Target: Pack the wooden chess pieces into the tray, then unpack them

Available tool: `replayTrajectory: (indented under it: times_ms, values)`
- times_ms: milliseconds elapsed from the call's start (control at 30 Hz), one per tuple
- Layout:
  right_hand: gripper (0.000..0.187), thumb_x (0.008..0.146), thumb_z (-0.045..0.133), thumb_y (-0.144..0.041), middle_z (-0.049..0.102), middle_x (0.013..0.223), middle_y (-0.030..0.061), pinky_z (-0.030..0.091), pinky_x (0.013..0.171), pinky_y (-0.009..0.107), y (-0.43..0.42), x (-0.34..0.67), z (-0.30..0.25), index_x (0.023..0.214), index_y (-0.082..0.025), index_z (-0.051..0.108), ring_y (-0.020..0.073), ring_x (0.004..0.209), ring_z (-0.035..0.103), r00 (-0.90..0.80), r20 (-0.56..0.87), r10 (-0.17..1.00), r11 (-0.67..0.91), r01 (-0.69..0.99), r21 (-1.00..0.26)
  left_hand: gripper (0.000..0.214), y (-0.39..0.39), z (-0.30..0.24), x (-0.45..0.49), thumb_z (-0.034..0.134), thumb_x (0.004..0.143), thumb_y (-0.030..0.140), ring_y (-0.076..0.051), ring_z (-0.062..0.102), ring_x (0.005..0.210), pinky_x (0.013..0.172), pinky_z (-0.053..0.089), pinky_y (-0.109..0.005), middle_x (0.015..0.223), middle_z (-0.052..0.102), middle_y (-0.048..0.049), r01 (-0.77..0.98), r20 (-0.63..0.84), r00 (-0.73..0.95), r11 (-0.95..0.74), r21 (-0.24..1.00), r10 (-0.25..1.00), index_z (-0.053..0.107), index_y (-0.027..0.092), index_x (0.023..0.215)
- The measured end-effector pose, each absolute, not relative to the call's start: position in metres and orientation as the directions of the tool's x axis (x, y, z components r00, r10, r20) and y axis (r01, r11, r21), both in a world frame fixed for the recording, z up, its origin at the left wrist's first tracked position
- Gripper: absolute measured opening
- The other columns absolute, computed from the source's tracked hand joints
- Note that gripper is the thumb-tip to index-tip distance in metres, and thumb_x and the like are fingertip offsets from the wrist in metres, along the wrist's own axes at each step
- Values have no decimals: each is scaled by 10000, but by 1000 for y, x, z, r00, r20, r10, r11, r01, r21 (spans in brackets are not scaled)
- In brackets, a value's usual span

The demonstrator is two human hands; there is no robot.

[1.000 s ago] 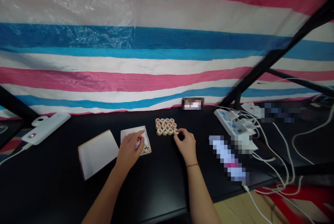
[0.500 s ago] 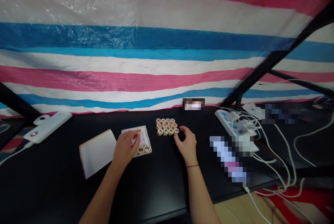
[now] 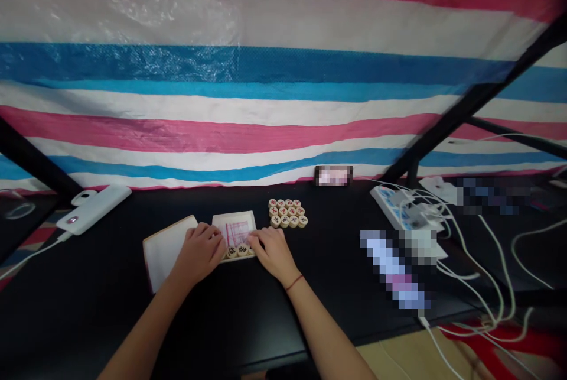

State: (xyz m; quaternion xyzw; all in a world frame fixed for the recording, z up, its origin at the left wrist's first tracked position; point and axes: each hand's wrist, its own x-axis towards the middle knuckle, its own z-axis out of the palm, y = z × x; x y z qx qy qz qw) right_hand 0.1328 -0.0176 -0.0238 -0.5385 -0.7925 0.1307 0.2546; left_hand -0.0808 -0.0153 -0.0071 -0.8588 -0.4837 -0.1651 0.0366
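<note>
An open white box point(image 3: 234, 219) sits on the black table, with a sheet marked in red lines inside it. Along its near edge lie several Chinese chess pieces point(image 3: 241, 250) with black characters. My left hand point(image 3: 202, 250) has its fingers curled on the left side of the box. At the right side, my right hand point(image 3: 273, 251) closes thumb and fingers on the edge, partly covering a piece. Just beyond it stand other Chinese chess pieces point(image 3: 288, 212) in three rows, the two far rows red and the near one black.
The box's lid point(image 3: 166, 250) lies to the left, partly behind my left hand. A white charging device point(image 3: 95, 210) is at the far left. On the right are a power strip point(image 3: 390, 205), tangled white cables point(image 3: 489, 262) and a blurred phone-like object point(image 3: 394, 270). A striped sheet point(image 3: 266, 108) hangs behind.
My right hand has left the rows of pieces and moved left to the box's right side. My left hand has drawn back from above the box to its left edge.
</note>
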Motion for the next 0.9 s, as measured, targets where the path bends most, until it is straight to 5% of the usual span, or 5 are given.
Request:
replayTrajectory:
  times_ms: [633, 900]
  values:
    - [480, 1014, 296, -420, 645, 737, 44, 303, 707, 297, -15, 137, -40, 856, -191, 687, 179, 746, 557, -226, 322, 919, 372, 766, -524, 207, -22, -1, -74, 506, 892, 334, -219, 543, 837, 794, 299, -400, 764, 688, -33, 805, 240, 501, -549, 222, 832, 647, 209, 807]
    - [496, 1017, 286, -430, 623, 720, 26, 286, 737, 298, -17, 136, -38, 805, -194, 668, 174, 760, 560, -188, 291, 938, 326, 763, -558, 298, -21, -4, -76, 468, 929, 372, -233, 522, 885, 795, 299, -410, 885, 676, -58, 847, 228, 490, -522, 102, 841, 668, 205, 785]
